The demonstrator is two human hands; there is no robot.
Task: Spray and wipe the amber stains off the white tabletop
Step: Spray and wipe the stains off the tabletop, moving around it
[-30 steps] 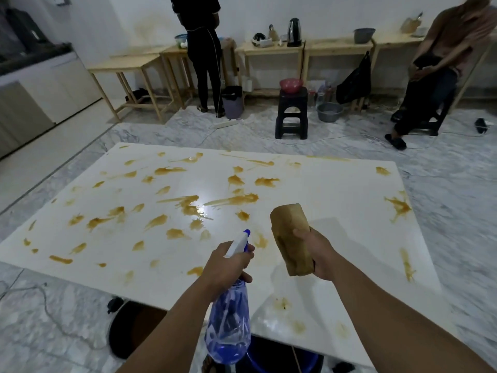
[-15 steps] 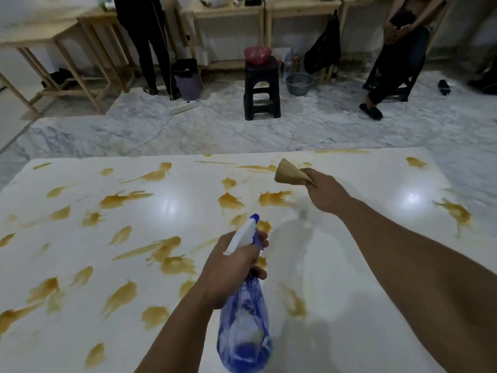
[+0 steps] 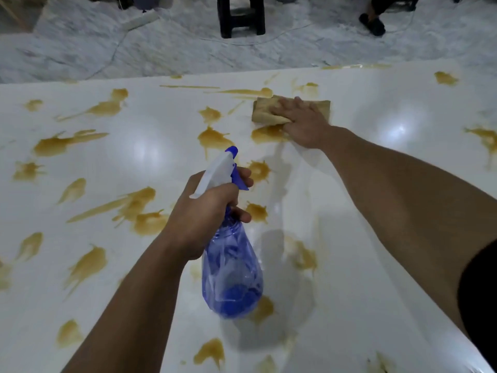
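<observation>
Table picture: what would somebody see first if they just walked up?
Amber stains splattered all over the white tabletop. In the middle, the left hand holds a blue spray bottle above the table. Near the far edge, the right hand presses a tan cloth flat on the surface.

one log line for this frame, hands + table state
phase: wiping | left hand: holds spray bottle above table | right hand: flat on cloth, far side | tabletop: many amber stains left

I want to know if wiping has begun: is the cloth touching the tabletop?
Touching. The head view shows the right hand pressing the tan cloth flat onto the white tabletop, with no gap or shadow under it, beside an amber stain.
</observation>
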